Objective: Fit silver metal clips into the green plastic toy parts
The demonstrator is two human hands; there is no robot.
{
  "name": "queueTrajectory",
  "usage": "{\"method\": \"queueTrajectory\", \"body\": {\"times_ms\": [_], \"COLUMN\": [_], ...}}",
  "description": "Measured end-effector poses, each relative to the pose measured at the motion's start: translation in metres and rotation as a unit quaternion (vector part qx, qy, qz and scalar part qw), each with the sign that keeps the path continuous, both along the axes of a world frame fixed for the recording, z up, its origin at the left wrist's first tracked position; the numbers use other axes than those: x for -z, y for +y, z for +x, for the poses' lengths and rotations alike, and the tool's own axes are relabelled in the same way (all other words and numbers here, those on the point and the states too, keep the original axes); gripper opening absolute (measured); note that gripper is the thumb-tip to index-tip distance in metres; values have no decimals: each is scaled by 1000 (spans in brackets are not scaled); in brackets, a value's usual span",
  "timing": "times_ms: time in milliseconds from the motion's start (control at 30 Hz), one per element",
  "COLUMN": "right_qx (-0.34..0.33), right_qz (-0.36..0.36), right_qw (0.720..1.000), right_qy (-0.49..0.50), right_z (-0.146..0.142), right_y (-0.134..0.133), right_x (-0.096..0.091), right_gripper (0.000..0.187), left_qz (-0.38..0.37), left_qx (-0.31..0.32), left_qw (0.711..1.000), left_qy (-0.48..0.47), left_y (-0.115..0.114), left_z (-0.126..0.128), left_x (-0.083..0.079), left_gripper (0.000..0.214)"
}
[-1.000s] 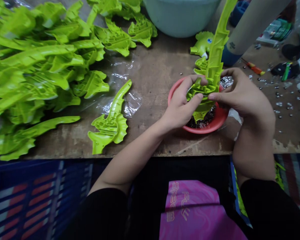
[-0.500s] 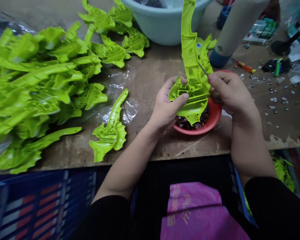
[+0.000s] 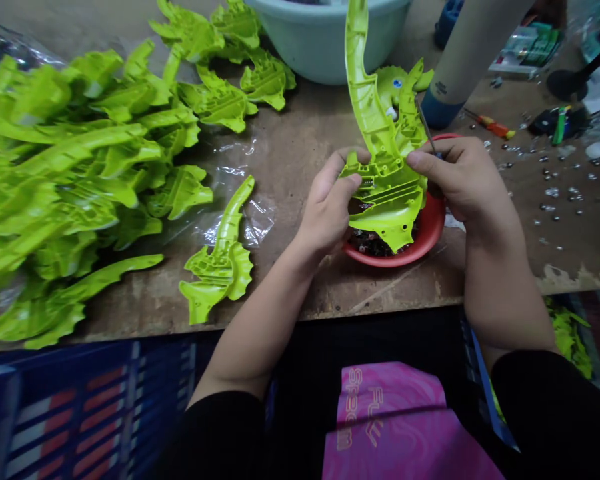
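Observation:
My left hand [image 3: 330, 200] is closed on the left edge of a lime-green plastic shell [image 3: 390, 203], thumb pressed on its inner side. The shell is tilted up, its ribbed inside facing me and its long curved arm pointing away. My right hand [image 3: 455, 173] pinches a thin metal rod [image 3: 426, 127], its fingertips at the shell's right edge. The rod's kind cannot be made out. Below the shell is a red bowl [image 3: 433, 233] of small dark parts, partly hidden. Another green piece with a small white part [image 3: 391, 113] shows just behind the shell.
Many similar green shells [image 3: 80, 153] are heaped at left, and a single shell [image 3: 220, 260] lies nearer me. A pale blue basin [image 3: 330, 47] and a grey-and-blue cylinder [image 3: 450, 67] stand at the back. Small shiny parts [image 3: 550, 192] and a screwdriver [image 3: 495, 125] lie at right.
The shell has turned slightly, its long arm shifting left and its lower end right. The rod in my right hand has swung steeper, its tip now off the shell's arm.

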State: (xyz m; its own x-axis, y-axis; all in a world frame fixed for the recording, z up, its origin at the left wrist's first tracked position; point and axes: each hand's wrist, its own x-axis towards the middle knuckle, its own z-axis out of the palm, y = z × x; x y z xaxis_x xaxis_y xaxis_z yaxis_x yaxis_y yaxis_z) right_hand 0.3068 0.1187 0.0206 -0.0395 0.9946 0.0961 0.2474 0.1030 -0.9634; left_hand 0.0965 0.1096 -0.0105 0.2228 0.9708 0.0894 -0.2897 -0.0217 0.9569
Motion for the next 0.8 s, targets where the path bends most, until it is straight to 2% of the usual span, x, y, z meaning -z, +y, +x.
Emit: {"method": "queueTrajectory", "body": {"times_ms": [100,167,233,300,367,400,433,500,533,567,600,633,700,767,800], "right_qx": [3,21,82,184,260,270,259,219,214,226,257,304,416,553,623], "right_qz": [0,14,56,116,154,156,146,108,95,88,87,92,87,40,16], "right_qw": [1000,1000,994,967,914,885,860,827,822,824,829,834,831,790,751], "right_qy": [7,5,-35,-130,-270,-345,-414,-507,-520,-512,-488,-450,-359,-261,-218], "right_z": [1,11,30,56,79,88,95,106,111,118,127,137,160,181,189], "right_y": [5,8,9,6,-1,-5,-10,-21,-29,-40,-54,-73,-121,-179,-210], "right_x": [9,6,-8,-29,-46,-52,-54,-51,-47,-42,-38,-33,-23,-10,-2], "right_gripper": [50,49,47,42,35,32,29,24,24,25,27,29,34,30,29], "left_qz": [-13,8,62,150,219,219,192,65,-5,-63,-101,-117,-103,-80,-71], "left_qx": [16,60,114,117,48,8,-28,-83,-96,-100,-93,-84,-77,-97,-111], "left_qw": [1000,998,991,968,911,867,817,717,679,654,646,649,668,683,689], "left_qy": [-13,-5,46,163,347,448,543,689,728,747,751,747,733,720,712], "left_y": [3,10,22,32,36,34,29,14,5,-4,-13,-21,-33,-40,-42], "left_z": [2,-3,-17,-40,-70,-84,-98,-120,-128,-135,-140,-145,-152,-157,-159], "left_x": [3,5,3,-5,-16,-22,-27,-33,-32,-31,-27,-23,-14,-7,-6], "left_gripper": [33,43,65,86,95,94,92,92,93,93,93,90,76,56,47]}}
